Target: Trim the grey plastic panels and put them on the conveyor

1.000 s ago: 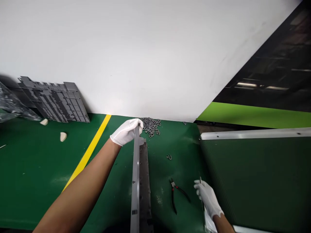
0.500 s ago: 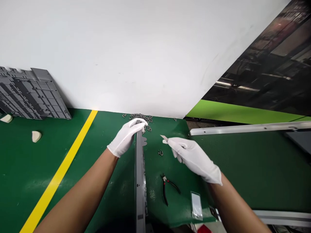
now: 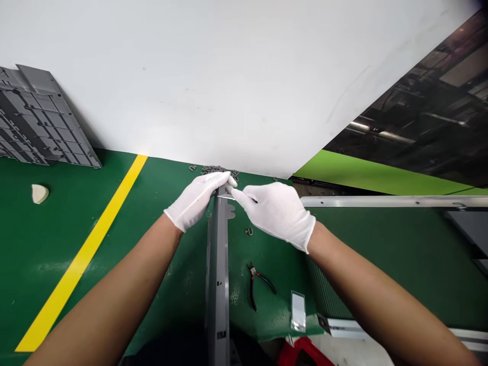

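My left hand (image 3: 198,198), in a white glove, is closed around the far end of a grey plastic panel (image 3: 221,264) stood on its edge. My right hand (image 3: 278,209), gloved too, pinches a small pointed blade (image 3: 225,196); its tip lies across the panel's edge beside the left fingers. Whether it is cutting in, I cannot tell. Small grey hook-shaped plastic pieces (image 3: 217,170) are piled just beyond the left hand. Another such piece (image 3: 248,231) lies below the right hand. Nearer to me is a pair of nippers (image 3: 254,279) with black handles, lying spread.
Against the white wall (image 3: 213,91) leans another grey ribbed panel (image 3: 49,119). A cream-coloured block (image 3: 39,193) sits left of the yellow stripe (image 3: 82,259). A clear packet (image 3: 298,310) lies near the green table's front edge. A conveyor belt (image 3: 366,244) runs off to the right.
My right hand has moved left, bringing the blade from the open space over the table to the panel's edge. The panel has tilted slightly; my left hand keeps its grip. The view has shifted a little.
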A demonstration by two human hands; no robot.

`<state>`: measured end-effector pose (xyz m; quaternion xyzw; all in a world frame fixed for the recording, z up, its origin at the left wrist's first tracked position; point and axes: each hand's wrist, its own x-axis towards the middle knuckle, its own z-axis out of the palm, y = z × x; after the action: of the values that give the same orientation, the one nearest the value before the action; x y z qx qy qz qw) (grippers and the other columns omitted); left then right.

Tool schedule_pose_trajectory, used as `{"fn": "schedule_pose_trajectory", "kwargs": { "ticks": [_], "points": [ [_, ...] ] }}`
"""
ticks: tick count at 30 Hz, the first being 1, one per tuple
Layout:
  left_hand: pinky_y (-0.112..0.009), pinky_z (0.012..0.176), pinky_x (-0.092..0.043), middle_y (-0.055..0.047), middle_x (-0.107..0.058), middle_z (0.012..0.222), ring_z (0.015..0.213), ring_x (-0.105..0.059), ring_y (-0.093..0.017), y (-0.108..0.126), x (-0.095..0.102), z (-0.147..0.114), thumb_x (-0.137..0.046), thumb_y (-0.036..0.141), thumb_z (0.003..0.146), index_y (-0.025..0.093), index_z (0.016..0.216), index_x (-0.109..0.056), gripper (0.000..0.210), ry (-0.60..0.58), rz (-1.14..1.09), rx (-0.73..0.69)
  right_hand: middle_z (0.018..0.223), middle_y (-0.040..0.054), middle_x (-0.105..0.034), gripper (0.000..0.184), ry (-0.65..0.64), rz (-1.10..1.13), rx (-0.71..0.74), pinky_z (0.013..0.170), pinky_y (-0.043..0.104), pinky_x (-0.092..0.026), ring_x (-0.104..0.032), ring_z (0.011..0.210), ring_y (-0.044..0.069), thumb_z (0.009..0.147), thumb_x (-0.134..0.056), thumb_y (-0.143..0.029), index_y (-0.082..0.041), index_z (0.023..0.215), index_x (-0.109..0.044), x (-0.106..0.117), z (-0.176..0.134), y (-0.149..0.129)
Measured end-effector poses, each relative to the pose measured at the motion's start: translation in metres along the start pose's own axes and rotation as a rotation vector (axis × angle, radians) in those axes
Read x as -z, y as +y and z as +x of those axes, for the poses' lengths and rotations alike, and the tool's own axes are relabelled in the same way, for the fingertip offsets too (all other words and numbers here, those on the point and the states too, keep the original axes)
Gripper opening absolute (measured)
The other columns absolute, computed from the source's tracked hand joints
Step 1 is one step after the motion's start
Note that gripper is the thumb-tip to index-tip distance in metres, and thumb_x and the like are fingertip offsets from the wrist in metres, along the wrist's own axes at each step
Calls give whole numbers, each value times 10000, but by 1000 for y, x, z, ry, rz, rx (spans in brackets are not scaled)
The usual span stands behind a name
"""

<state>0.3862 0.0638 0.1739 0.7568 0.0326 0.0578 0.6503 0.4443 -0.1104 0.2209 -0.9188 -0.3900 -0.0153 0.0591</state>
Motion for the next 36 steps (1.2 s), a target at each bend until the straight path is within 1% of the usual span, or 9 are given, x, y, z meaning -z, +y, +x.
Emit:
{"fn": "schedule_pose_trajectory", "kwargs": {
  "ticks": [3, 8, 13, 22, 28, 32, 36],
  "points": [
    [-320, 912, -513, -50, -703, 932, 942, -626, -227, 3, -1, 0, -433, 478, 1012, 203, 863, -698, 410, 2, 36, -25, 548, -7, -573, 607, 79, -107, 17, 559, 324, -169, -390, 489, 150, 1047, -350, -612, -241, 664, -640, -2, -2, -1],
    [-320, 934, -516, -52, -713, 966, 964, -635, -222, 5, -4, -1, -413, 470, 1019, 209, 856, -691, 415, 3, 63, -24, 590, 9, -636, 667, 71, -158, 22, 563, 319, -166, -461, 503, 146, 1054, -292, -643, -231, 719, -695, -1, -5, 0],
    [-323, 930, -525, -57, -714, 950, 967, -642, -223, 6, -6, 0, -408, 462, 1016, 209, 856, -688, 410, 3, 70, -7, 596, 19, -652, 682, 68, -175, 18, 568, 323, -160, -480, 509, 151, 1057, -278, -641, -230, 715, -702, 1, -8, 0],
    [-328, 922, -528, -55, -730, 983, 957, -649, -218, 1, -6, 0, -422, 490, 1013, 209, 888, -699, 414, -10, 33, -9, 597, 27, -652, 644, 62, -205, 36, 577, 332, -163, -521, 524, 164, 1065, -300, -601, -222, 721, -690, 3, -13, 0],
    [-352, 903, -533, -62, -734, 972, 955, -657, -243, 2, -8, 1, -470, 508, 984, 213, 847, -695, 395, 10, -4, 9, 630, 56, -674, 628, 4, -179, 27, 599, 336, -205, -559, 569, 182, 1068, -306, -577, -215, 735, -698, 3, -12, 0],
    [-354, 865, -537, -62, -731, 957, 925, -659, -241, -1, -8, 1, -479, 520, 977, 216, 850, -694, 394, 7, -48, 10, 639, 61, -681, 620, -1, -163, 6, 598, 342, -194, -553, 578, 177, 1058, -327, -596, -212, 740, -697, 2, -14, 1],
    [-357, 861, -529, -55, -729, 943, 912, -658, -238, -4, -7, 0, -479, 528, 978, 221, 855, -696, 396, 15, -65, 3, 619, 48, -665, 626, 26, -145, 29, 595, 346, -164, -519, 547, 168, 1056, -328, -605, -217, 718, -684, 1, -17, 1]
  ]
}}
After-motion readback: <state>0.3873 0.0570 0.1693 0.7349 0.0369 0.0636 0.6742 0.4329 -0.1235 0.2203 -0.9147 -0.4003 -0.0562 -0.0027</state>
